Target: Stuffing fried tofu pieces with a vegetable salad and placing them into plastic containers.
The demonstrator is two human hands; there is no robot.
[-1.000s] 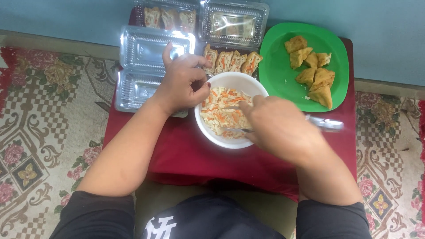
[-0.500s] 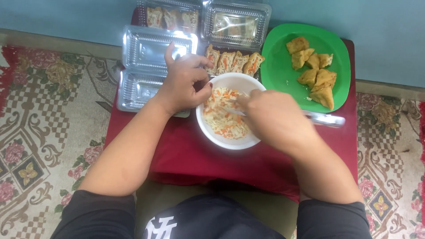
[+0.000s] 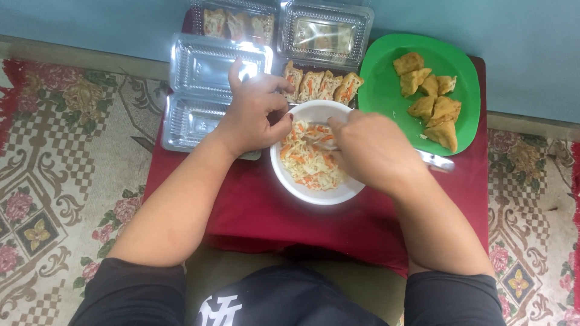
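Observation:
A white bowl (image 3: 302, 192) of shredded cabbage and carrot (image 3: 307, 168) stands in the middle of a low table draped in red cloth (image 3: 260, 211). My left hand (image 3: 257, 111) grips the bowl's left rim, thumb just inside it. My right hand (image 3: 368, 151) hovers over the right half of the bowl, closed on a metal spoon (image 3: 436, 160). The spoon's handle sticks out to the right and its tip dips into the shreds. Right behind the bowl lies a row of stuffed fried pieces (image 3: 320, 84).
A green plate (image 3: 386, 66) with several fried tofu chunks (image 3: 432, 90) sits at the right. An open clear plastic box (image 3: 208, 66) lies empty at the left. Two more plastic boxes (image 3: 326, 33) stand at the back. A patterned carpet (image 3: 66, 151) surrounds the table.
My right hand has moved with the spoon from the bowl's near right edge up toward its middle and back. My left hand has stayed on the rim.

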